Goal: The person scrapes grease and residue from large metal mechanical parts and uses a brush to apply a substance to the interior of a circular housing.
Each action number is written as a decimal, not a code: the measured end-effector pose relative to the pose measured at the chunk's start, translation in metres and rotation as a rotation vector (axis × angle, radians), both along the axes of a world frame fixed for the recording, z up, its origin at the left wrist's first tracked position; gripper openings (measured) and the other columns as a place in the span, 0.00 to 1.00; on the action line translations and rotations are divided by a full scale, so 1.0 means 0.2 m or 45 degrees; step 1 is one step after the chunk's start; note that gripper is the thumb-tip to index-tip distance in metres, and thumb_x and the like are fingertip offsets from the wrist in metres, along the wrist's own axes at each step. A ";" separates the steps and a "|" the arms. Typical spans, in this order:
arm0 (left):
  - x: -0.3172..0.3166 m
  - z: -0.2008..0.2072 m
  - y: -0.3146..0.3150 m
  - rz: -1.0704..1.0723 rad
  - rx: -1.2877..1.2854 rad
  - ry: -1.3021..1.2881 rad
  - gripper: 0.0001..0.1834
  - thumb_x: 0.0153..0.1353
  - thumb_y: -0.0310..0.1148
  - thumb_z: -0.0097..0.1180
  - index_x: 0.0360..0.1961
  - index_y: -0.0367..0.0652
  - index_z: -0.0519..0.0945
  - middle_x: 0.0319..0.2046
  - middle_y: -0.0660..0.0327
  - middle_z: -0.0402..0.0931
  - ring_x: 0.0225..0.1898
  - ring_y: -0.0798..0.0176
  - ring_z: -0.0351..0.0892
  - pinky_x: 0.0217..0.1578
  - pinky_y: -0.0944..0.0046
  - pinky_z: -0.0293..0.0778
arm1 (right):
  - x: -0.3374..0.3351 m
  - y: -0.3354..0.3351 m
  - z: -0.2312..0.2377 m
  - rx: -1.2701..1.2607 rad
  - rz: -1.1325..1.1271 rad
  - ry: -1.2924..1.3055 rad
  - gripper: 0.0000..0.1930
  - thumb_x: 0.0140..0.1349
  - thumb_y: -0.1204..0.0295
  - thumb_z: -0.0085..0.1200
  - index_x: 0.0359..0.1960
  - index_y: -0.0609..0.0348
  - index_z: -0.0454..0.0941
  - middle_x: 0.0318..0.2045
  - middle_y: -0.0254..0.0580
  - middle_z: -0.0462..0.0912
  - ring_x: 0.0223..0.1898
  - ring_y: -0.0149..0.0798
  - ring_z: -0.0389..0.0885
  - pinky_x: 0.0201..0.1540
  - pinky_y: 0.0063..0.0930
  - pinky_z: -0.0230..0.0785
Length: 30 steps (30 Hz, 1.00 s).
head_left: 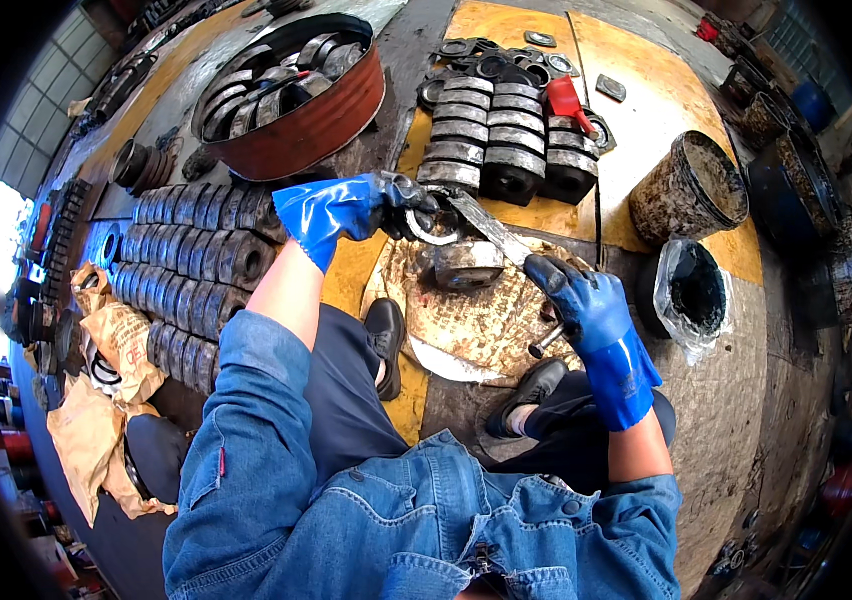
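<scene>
My left hand [398,198], in a blue rubber glove blackened with grease, has its fingers closed around a metal ring [434,230]. In my right hand [578,298], also gloved, is a flat scraper [491,228]. Its greasy blade points up and left, with the tip at the ring. Just below the ring, a thick dark metal roller [468,264] sits on a grease-stained sheet of cardboard [486,325] between my feet. A short metal rod [546,342] shows under my right hand; whether it touches the hand I cannot tell.
Stacked rollers [461,135] stand ahead, with a red tool [566,103] on them and loose rings behind. More rollers [196,245] lie in rows at left, near torn paper sacks [121,345]. A red drum [311,128] holds rollers. At right are a grimy bucket [666,200] and a plastic-lined bucket [654,290].
</scene>
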<state>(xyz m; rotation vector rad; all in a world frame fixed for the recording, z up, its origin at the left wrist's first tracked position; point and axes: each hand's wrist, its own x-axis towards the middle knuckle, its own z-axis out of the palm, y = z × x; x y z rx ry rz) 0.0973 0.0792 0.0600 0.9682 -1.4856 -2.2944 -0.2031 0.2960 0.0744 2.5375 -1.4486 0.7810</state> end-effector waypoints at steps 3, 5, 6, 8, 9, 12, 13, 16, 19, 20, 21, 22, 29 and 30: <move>0.00 -0.01 0.01 -0.021 -0.134 -0.090 0.16 0.58 0.41 0.59 0.39 0.38 0.80 0.34 0.57 0.82 0.29 0.65 0.81 0.22 0.68 0.75 | 0.01 0.01 0.04 -0.031 0.016 0.044 0.29 0.46 0.80 0.55 0.54 0.49 0.74 0.44 0.43 0.81 0.35 0.45 0.82 0.36 0.37 0.76; 0.00 0.03 0.03 -0.096 -0.117 -0.101 0.16 0.58 0.41 0.59 0.38 0.38 0.80 0.33 0.57 0.82 0.29 0.65 0.81 0.22 0.68 0.74 | 0.01 0.03 0.06 -0.010 0.018 0.067 0.27 0.47 0.80 0.55 0.54 0.49 0.74 0.45 0.43 0.81 0.35 0.45 0.82 0.36 0.36 0.76; 0.00 0.06 0.04 -0.133 -0.110 -0.106 0.15 0.58 0.40 0.59 0.38 0.38 0.81 0.33 0.57 0.82 0.29 0.65 0.81 0.22 0.68 0.74 | 0.01 0.03 0.07 0.010 0.019 0.072 0.27 0.48 0.80 0.55 0.53 0.50 0.75 0.45 0.43 0.81 0.34 0.44 0.82 0.36 0.36 0.76; -0.01 0.09 0.05 -0.206 -0.098 -0.110 0.15 0.58 0.40 0.59 0.37 0.38 0.81 0.33 0.57 0.82 0.29 0.65 0.81 0.22 0.68 0.74 | 0.01 0.04 0.08 0.079 0.022 0.056 0.25 0.49 0.79 0.54 0.53 0.50 0.75 0.46 0.42 0.80 0.34 0.44 0.82 0.36 0.35 0.76; 0.00 0.09 0.05 -0.215 -0.102 -0.117 0.14 0.58 0.39 0.59 0.37 0.38 0.81 0.32 0.57 0.82 0.29 0.65 0.81 0.22 0.68 0.74 | 0.01 0.05 0.08 0.126 0.025 0.033 0.25 0.50 0.79 0.54 0.53 0.50 0.75 0.46 0.42 0.80 0.33 0.44 0.82 0.36 0.35 0.76; -0.01 0.10 0.04 -0.220 -0.119 -0.107 0.13 0.57 0.38 0.59 0.37 0.38 0.81 0.32 0.58 0.82 0.29 0.66 0.80 0.23 0.68 0.74 | 0.02 0.02 0.09 0.048 0.086 0.016 0.24 0.51 0.79 0.54 0.53 0.50 0.75 0.45 0.41 0.81 0.32 0.43 0.82 0.35 0.35 0.76; -0.02 0.09 0.04 -0.217 -0.128 -0.100 0.13 0.57 0.37 0.59 0.37 0.39 0.81 0.31 0.58 0.82 0.29 0.66 0.80 0.23 0.68 0.74 | 0.02 0.02 0.09 0.068 0.075 -0.010 0.24 0.50 0.79 0.54 0.53 0.51 0.75 0.44 0.42 0.81 0.32 0.44 0.82 0.33 0.35 0.76; -0.04 0.05 0.02 -0.142 -0.156 -0.085 0.12 0.57 0.35 0.58 0.37 0.39 0.81 0.31 0.58 0.82 0.29 0.66 0.80 0.24 0.67 0.74 | -0.02 0.01 0.07 0.116 0.023 -0.020 0.24 0.48 0.79 0.57 0.51 0.54 0.76 0.38 0.46 0.82 0.31 0.46 0.82 0.29 0.35 0.74; -0.11 0.00 -0.01 0.031 -0.252 -0.067 0.11 0.56 0.34 0.58 0.37 0.39 0.82 0.30 0.59 0.81 0.29 0.66 0.79 0.24 0.67 0.74 | -0.14 -0.06 0.05 0.030 -0.073 0.106 0.28 0.41 0.76 0.62 0.50 0.54 0.75 0.36 0.46 0.80 0.32 0.49 0.80 0.33 0.40 0.72; -0.12 -0.02 -0.02 0.099 -0.294 -0.076 0.10 0.56 0.33 0.58 0.37 0.39 0.82 0.30 0.59 0.81 0.29 0.67 0.79 0.24 0.67 0.74 | -0.21 -0.06 0.05 0.117 -0.146 0.080 0.28 0.40 0.75 0.63 0.49 0.53 0.76 0.36 0.45 0.80 0.33 0.50 0.79 0.34 0.41 0.72; -0.15 -0.04 -0.03 0.153 -0.336 -0.087 0.10 0.56 0.33 0.58 0.37 0.39 0.82 0.29 0.59 0.81 0.29 0.67 0.79 0.25 0.67 0.74 | -0.26 -0.04 0.08 0.380 -0.396 -0.088 0.34 0.41 0.76 0.65 0.55 0.41 0.73 0.36 0.40 0.81 0.33 0.44 0.80 0.33 0.33 0.73; -0.15 -0.06 -0.02 0.217 -0.381 -0.108 0.10 0.56 0.32 0.58 0.37 0.39 0.82 0.29 0.59 0.81 0.29 0.67 0.79 0.25 0.67 0.74 | -0.28 -0.04 0.14 0.078 -0.267 0.005 0.31 0.44 0.77 0.65 0.55 0.44 0.75 0.35 0.44 0.81 0.32 0.44 0.79 0.34 0.31 0.73; -0.44 -0.13 0.01 -0.217 -0.691 -0.385 0.09 0.54 0.28 0.57 0.36 0.40 0.82 0.27 0.60 0.80 0.28 0.67 0.77 0.27 0.66 0.74 | -1.21 0.21 -0.40 0.679 -0.425 -1.692 0.13 0.64 0.74 0.46 0.48 0.62 0.76 0.34 0.36 0.80 0.30 0.30 0.74 0.29 0.20 0.64; -0.51 -0.14 0.01 -0.301 -0.720 -0.388 0.09 0.54 0.28 0.57 0.36 0.40 0.82 0.27 0.61 0.80 0.28 0.68 0.77 0.27 0.66 0.74 | -1.38 0.34 -0.51 0.803 -0.109 -2.478 0.10 0.64 0.70 0.50 0.43 0.61 0.78 0.37 0.40 0.82 0.32 0.34 0.77 0.32 0.23 0.67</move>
